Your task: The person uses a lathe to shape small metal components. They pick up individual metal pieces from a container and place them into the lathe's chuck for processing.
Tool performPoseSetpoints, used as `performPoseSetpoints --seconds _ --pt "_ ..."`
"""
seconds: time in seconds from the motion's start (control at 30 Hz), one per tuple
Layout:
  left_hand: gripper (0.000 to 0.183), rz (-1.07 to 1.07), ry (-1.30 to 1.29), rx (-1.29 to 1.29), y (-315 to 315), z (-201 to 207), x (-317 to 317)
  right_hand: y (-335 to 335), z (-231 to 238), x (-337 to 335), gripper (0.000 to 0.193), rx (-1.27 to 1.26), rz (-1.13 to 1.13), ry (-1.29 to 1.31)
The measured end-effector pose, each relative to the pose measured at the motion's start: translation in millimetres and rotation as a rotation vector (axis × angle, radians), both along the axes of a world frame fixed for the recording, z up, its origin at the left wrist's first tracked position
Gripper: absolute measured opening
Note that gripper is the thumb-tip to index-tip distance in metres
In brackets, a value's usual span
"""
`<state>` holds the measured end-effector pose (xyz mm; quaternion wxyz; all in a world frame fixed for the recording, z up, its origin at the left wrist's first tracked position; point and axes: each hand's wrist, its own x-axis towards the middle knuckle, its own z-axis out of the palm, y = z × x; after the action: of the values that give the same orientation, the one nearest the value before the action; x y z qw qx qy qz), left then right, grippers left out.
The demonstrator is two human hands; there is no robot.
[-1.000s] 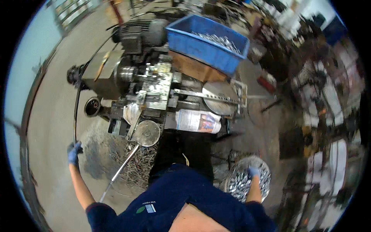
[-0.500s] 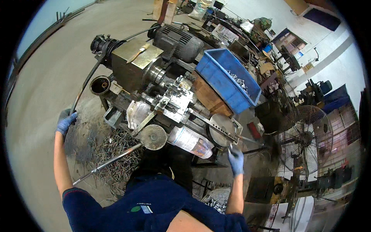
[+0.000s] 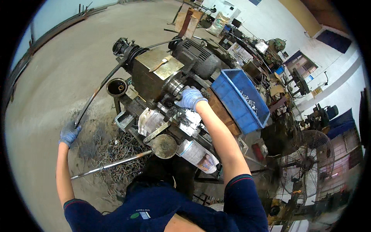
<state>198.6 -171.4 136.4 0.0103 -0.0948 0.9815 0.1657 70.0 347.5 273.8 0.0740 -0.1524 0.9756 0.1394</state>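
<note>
My left hand (image 3: pixel 69 133), in a blue-grey glove, is closed round the lower end of a long dark lever (image 3: pixel 101 87) that runs up to the back of a small lathe (image 3: pixel 145 79). My right hand (image 3: pixel 190 98), gloved in pale blue, reaches across to the lathe's shiny round chuck (image 3: pixel 176 86). Its fingers are bent in front of the chuck, and whatever lies between them is hidden. Below that hand sits the metal tool slide (image 3: pixel 190 123), partly covered by my right forearm. A brush (image 3: pixel 159 65) rests on the headstock's flat top.
A blue bin (image 3: pixel 235 104) with small metal parts stands right of the lathe, beside the motor (image 3: pixel 197 58). A silver bar (image 3: pixel 112 165) sticks out front-left over tangled metal shavings (image 3: pixel 116 149). A round metal disc (image 3: pixel 165 147) is near my body. A fan (image 3: pixel 307 166) stands at right.
My right hand has moved from the lathe's right end up and left to the chuck. My left hand still grips the lever. The whole view has shifted, moving the lathe rightward and down.
</note>
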Motion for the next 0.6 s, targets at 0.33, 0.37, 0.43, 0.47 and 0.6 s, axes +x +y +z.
performPoseSetpoints --seconds 0.33,0.37,0.43,0.47,0.6 --pt "0.025 0.001 0.169 -0.212 19.9 10.5 -8.8 -4.4 -31.3 -22.9 0.046 -0.476 -0.16 0.079" --pt "0.023 -0.007 0.199 -0.248 18.0 9.4 -10.2 -1.6 -36.0 -26.8 0.046 -0.492 -0.172 0.102" --pt "0.021 -0.037 0.262 -0.316 10.5 3.7 -22.2 -0.2 -43.7 -26.9 0.045 -0.521 -0.209 0.152" --pt "0.019 -0.082 0.228 -0.344 -8.8 7.6 -32.9 -1.3 -42.1 -24.1 0.046 -0.559 -0.198 0.139" --pt "0.014 -0.097 0.286 -0.549 -108.0 -9.0 -111.0 1.9 -45.2 -23.5 0.047 -0.633 -0.221 0.152"
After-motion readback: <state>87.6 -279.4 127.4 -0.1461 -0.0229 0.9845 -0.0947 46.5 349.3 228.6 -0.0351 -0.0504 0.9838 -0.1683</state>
